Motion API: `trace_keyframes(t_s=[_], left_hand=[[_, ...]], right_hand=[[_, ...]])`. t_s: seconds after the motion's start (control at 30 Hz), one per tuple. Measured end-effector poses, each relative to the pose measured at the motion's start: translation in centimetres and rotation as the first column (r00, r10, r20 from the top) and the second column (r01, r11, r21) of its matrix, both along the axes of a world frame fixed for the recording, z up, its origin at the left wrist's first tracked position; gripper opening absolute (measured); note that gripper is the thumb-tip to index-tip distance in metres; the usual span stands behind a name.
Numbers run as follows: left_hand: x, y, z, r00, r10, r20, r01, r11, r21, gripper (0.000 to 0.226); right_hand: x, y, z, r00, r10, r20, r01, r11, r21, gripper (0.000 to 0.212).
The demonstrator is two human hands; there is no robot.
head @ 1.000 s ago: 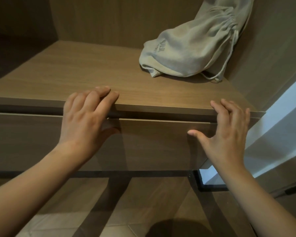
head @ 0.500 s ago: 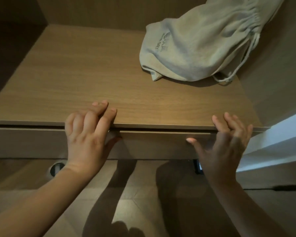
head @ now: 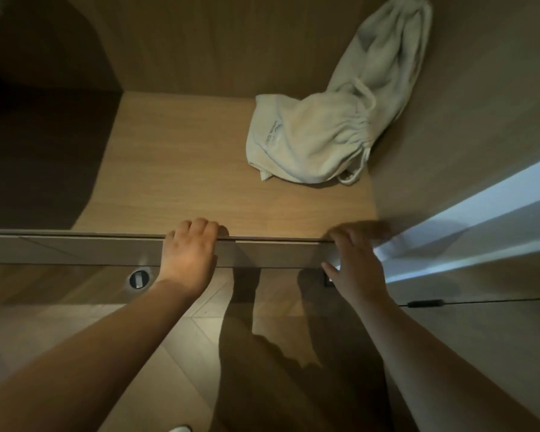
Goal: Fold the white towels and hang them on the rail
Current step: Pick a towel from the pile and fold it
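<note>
left hand [head: 186, 260] grips the shelf [head: 200, 182] edge, right hand [head: 356, 263] rests on it.

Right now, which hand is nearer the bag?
The right hand, at the right end of the shelf, on the side where the bag lies; the left hand curls over the shelf edge nearer the middle.

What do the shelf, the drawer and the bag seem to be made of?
The shelf: wood or wood-look laminate, matt; fine grain lines cross its light brown top. The drawer: similar board, smoother, greyer; hardly any grain shows. The bag: soft matt cloth, perhaps cotton; it slumps in folds and gathers at a drawstring.
</note>
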State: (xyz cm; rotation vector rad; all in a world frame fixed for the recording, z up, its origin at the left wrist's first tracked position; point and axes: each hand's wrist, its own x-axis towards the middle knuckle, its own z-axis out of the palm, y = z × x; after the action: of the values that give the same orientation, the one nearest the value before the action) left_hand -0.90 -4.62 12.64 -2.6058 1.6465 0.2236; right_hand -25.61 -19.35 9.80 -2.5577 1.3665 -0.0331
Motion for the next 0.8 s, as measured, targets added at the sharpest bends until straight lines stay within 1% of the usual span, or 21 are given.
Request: trace_keyframes(t_s=[0.03, 0.1, 0.2, 0.27, 0.4, 0.43, 0.53, 0.63, 0.7, 0.8], left_hand=[[-0.4, 0.1, 1.8, 1.000, -0.001, -0.021, 0.002, 1.000, 0.022, 0.051], [-1.7, 0.5, 5.5, 0.995, -0.022, -0.102, 0.027, 0.998, 0.056, 0.048], [-3.6, 1.2, 11.6, 0.972, -0.038, -0.231, 0.066, 0.991, 0.114, 0.042], [-4.7, 1.9, 16.2, 0.963, -0.003, -0.270, 0.043, 0.989, 0.141, 0.039], [-7.1, 3.8, 25.4, 0.947, 0.031, -0.319, 0.018, 0.989, 0.149, 0.040], [-7.8, 4.3, 27.7, 0.940, 0.049, -0.339, 0.000, 0.990, 0.143, 0.040], [-9.5, 5.7, 34.2, 0.908, 0.114, -0.404, -0.100, 0.993, 0.056, 0.036], [-11.8, 7.9, 39.6, 0.846, 0.205, -0.493, -0.240, 0.971, -0.007, 0.033], [-13.1, 9.1, 42.1, 0.813, 0.249, -0.526, -0.325, 0.944, -0.055, 0.031], [-15.0, 10.8, 45.5, 0.770, 0.297, -0.564, -0.425, 0.899, -0.108, 0.028]], right_hand=[[-0.3, 0.2, 1.7, 0.999, -0.025, -0.027, 0.027, 0.998, 0.058, 0.063], [-1.4, 1.2, 5.4, 0.996, -0.058, -0.074, 0.066, 0.992, 0.104, 0.057], [-2.9, 3.2, 11.7, 0.995, -0.043, -0.094, 0.054, 0.990, 0.126, 0.034], [-3.5, 4.5, 16.8, 0.996, -0.022, -0.092, 0.037, 0.987, 0.159, 0.024], [-4.9, 6.6, 27.8, 1.000, -0.025, -0.014, 0.026, 0.989, 0.149, 0.022], [-5.4, 7.2, 30.4, 0.999, -0.030, 0.010, 0.029, 0.990, 0.140, 0.024], [-6.6, 7.9, 37.4, 0.999, -0.024, 0.041, 0.019, 0.992, 0.123, 0.026], [-8.2, 8.7, 43.0, 0.997, 0.068, -0.027, -0.062, 0.978, 0.197, 0.031], [-8.9, 8.8, 45.8, 0.988, 0.153, -0.027, -0.147, 0.977, 0.157, 0.030], [-9.4, 9.1, 49.8, 0.971, 0.239, 0.003, -0.239, 0.968, 0.082, 0.026]])
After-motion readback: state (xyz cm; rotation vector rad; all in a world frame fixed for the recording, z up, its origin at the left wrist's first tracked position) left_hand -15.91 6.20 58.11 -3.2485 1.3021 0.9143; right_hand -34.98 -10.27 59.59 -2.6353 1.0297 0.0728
